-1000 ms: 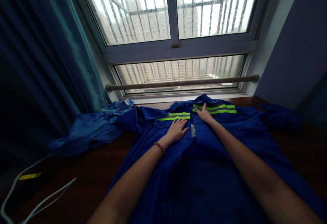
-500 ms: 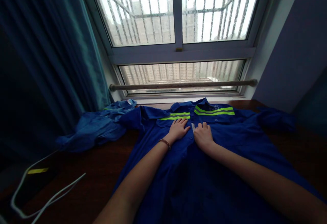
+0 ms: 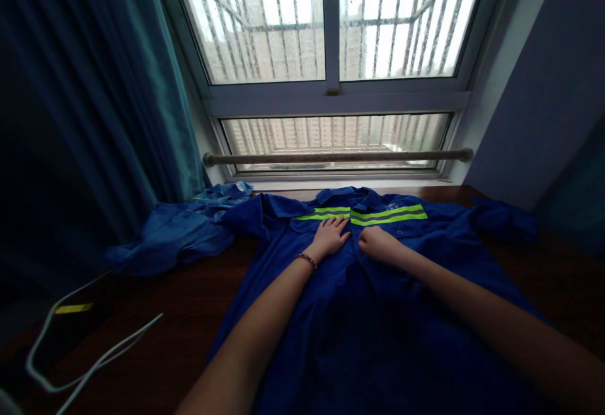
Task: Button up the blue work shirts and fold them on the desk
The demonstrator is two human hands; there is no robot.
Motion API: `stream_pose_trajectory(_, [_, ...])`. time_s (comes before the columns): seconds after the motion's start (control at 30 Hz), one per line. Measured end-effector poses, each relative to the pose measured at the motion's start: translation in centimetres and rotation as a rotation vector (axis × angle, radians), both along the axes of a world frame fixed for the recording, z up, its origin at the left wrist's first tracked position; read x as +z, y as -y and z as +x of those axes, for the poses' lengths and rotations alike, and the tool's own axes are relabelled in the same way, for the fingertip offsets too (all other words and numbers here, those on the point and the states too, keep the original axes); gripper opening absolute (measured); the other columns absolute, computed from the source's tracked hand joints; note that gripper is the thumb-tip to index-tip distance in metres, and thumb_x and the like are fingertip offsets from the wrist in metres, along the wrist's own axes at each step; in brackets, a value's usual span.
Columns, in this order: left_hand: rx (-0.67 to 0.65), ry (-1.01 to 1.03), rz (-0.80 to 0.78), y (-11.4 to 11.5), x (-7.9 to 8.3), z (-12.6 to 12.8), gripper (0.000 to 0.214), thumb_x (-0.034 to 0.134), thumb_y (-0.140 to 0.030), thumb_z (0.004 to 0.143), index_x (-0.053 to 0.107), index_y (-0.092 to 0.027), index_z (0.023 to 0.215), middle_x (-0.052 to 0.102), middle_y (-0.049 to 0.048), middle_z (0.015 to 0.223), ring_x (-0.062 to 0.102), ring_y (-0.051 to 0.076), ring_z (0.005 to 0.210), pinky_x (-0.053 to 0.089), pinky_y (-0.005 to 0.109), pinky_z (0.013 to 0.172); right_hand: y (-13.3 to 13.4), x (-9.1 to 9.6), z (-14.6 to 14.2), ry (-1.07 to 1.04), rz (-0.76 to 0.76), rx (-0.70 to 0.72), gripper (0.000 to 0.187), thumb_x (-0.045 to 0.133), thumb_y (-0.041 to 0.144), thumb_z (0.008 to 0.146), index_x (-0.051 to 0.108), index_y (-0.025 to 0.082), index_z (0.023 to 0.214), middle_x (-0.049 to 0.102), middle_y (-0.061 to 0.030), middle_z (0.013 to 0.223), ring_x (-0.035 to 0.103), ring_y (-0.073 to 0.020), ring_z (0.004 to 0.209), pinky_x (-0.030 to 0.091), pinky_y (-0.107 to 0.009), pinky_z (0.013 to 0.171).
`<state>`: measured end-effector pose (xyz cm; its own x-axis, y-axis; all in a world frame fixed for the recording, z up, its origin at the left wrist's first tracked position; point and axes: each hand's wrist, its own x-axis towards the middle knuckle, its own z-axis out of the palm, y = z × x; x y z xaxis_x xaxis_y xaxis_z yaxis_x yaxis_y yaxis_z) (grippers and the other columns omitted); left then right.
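Bench (image 3: 179, 320), left side: white cable (image 3: 94, 358), then a crumpled blue garment (image 3: 174, 238). Centre: blue shirt (image 3: 378, 327) spread front-up. Left hand (image 3: 329, 238) lies flat on its chest, fingers apart. Right hand (image 3: 378, 243) just beside it, fingers curled together on the front edge.

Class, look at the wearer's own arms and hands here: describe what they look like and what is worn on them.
Left arm and right arm are bare as far as the frame shows: no sleeves, no gloves. No rings show on the left hand or right hand. The only thing worn is a thin bracelet of reddish-brown beads at the left wrist.
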<state>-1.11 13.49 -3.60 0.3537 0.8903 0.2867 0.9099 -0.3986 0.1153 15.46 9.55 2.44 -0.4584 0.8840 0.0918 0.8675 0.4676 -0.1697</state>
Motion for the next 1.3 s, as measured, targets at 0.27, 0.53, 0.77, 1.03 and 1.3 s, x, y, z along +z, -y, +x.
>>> stream_pose_trajectory(0.27, [0.005, -0.036, -0.005, 0.4, 0.3, 0.0, 0.049, 0.024, -0.049, 0.084, 0.036, -0.028, 0.127, 0.037, 0.002, 0.134, 0.03, 0.022, 0.122, 0.021, 0.039, 0.1, -6.7, -3.9, -0.5, -0.123, 0.141, 0.024, 0.039, 0.043, 0.038, 0.084, 0.05, 0.02, 0.117, 0.051, -0.0077, 0.119, 0.042, -0.019, 0.11, 0.031, -0.028, 0.091])
stream_pose_trajectory(0.53, [0.122, 0.006, -0.041, -1.5, 2.7, 1.7, 0.026, 0.046, -0.039, 0.076, 0.061, -0.025, 0.093, 0.059, 0.0055, 0.103, 0.047, 0.027, 0.102, 0.024, 0.05, 0.093, -7.1, -4.1, 0.7, -0.171, 0.187, -0.119, 0.032, 0.037, 0.024, 0.084, 0.052, 0.01, 0.109, 0.052, -0.0147, 0.113, 0.038, -0.0231, 0.112, 0.026, -0.033, 0.094])
stream_pose_trajectory(0.77, [0.201, 0.197, -0.038, -3.9, 1.4, 2.7, 0.021, 0.047, -0.022, 0.077, 0.055, -0.017, 0.095, 0.058, 0.0068, 0.097, 0.054, 0.016, 0.087, 0.041, 0.027, 0.073, -4.8, -3.5, -1.3, -0.146, 0.037, -0.173, 0.036, 0.058, 0.041, 0.064, 0.06, 0.013, 0.086, 0.061, -0.0121, 0.086, 0.057, -0.0239, 0.08, 0.041, -0.029, 0.066])
stream_pose_trajectory(1.03, [0.211, 0.355, -0.028, -4.2, 0.3, 2.0, 0.011, 0.051, -0.024, 0.075, 0.056, -0.017, 0.082, 0.061, 0.0051, 0.084, 0.057, 0.017, 0.076, 0.043, 0.027, 0.067, -5.6, -3.9, -1.1, -0.315, -0.023, -0.272, 0.013, 0.054, 0.026, 0.062, 0.061, 0.016, 0.064, 0.063, -0.008, 0.066, 0.058, -0.0215, 0.066, 0.039, -0.027, 0.057])
stream_pose_trajectory(1.3, [0.165, 1.119, -0.344, -4.3, 1.3, 2.6, 0.006, 0.052, -0.015, 0.072, 0.046, -0.015, 0.074, 0.06, 0.0046, 0.064, 0.061, 0.018, 0.062, 0.046, 0.036, 0.068, -7.1, -3.9, -0.3, -0.656, 0.148, -0.34, 0.029, 0.03, 0.027, 0.081, 0.054, 0.013, 0.089, 0.061, -0.0074, 0.08, 0.055, -0.0164, 0.072, 0.038, -0.024, 0.065])
